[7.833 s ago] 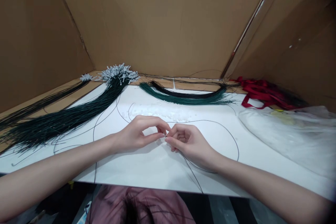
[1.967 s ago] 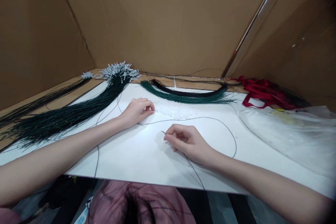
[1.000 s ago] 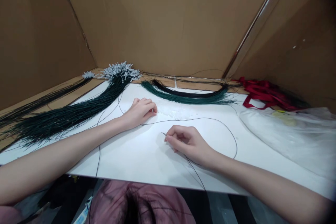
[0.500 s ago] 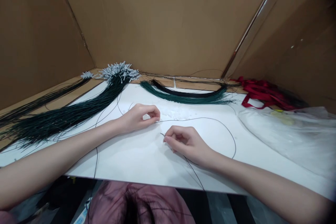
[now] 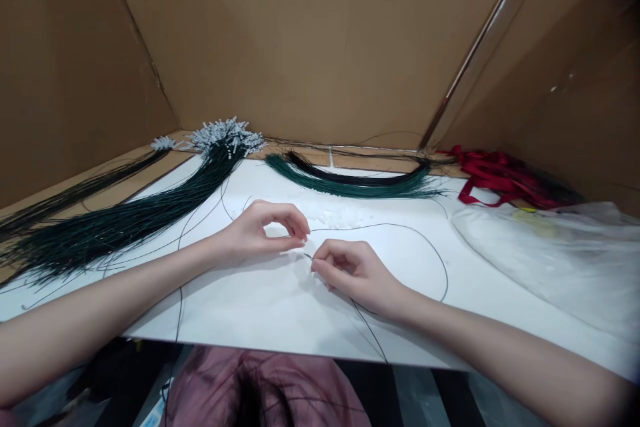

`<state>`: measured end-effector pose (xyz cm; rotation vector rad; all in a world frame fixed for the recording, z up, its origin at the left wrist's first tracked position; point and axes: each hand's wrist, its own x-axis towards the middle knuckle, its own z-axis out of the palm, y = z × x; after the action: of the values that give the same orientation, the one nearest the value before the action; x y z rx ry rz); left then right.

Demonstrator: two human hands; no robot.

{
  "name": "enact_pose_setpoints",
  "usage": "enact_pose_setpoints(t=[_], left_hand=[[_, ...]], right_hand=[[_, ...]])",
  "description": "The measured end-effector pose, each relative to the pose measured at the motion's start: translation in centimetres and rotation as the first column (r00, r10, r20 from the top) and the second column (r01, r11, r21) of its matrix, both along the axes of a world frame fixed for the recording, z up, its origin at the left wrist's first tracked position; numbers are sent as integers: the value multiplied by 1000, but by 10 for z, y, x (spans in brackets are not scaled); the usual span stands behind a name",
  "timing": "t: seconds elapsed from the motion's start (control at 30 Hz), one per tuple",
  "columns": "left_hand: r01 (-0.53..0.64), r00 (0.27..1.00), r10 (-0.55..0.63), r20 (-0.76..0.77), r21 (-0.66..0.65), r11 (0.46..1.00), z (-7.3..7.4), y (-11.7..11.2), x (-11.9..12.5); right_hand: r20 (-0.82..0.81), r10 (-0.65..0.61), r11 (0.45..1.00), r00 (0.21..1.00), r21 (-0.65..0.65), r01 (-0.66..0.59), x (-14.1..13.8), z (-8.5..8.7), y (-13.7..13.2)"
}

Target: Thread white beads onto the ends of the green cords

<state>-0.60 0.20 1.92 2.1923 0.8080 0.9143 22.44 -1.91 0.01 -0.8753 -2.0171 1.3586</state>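
My right hand (image 5: 350, 270) pinches a thin dark cord (image 5: 445, 273) close to its tip, and the short free end points left. The cord also trails below that hand to the table's front edge, and a wide loop curves behind it. Just left of that tip, my left hand (image 5: 273, 230) is closed in a pinch, with what looks like a small white bead (image 5: 305, 239) between thumb and forefinger. The bead is partly hidden and appears apart from the cord tip. Behind the hands, a loose scatter of small white beads (image 5: 340, 215) lies on the white board (image 5: 260, 310).
On the left lies a thick bundle of dark green cords (image 5: 145, 217) with white beaded ends (image 5: 225, 137). Shorter cut cords (image 5: 350, 185) lie at the back. To the right are red ribbon (image 5: 500, 177) and a clear plastic bag (image 5: 555, 260). Cardboard walls (image 5: 310, 47) enclose the board.
My left hand has moved slightly right and down, closer to the cord tip, its pinch leaving the looped cord behind. My right hand has stayed put, still pinching the cord.
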Motion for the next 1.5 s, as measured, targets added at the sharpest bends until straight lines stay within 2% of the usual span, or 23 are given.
enact_pose_setpoints(t=[0.13, 0.33, 1.5], left_hand=[[50, 998, -48, 37, -56, 997, 4, -9, 4], [90, 995, -87, 49, -53, 995, 6, -12, 7], [95, 994, -94, 48, -10, 995, 5, -11, 6]], right_hand=[[-13, -7, 1000, 1000, 7, 7, 0, 0, 0], [-26, -4, 999, 1000, 36, 5, 1, 1, 0], [-43, 19, 999, 999, 39, -17, 0, 3, -2]])
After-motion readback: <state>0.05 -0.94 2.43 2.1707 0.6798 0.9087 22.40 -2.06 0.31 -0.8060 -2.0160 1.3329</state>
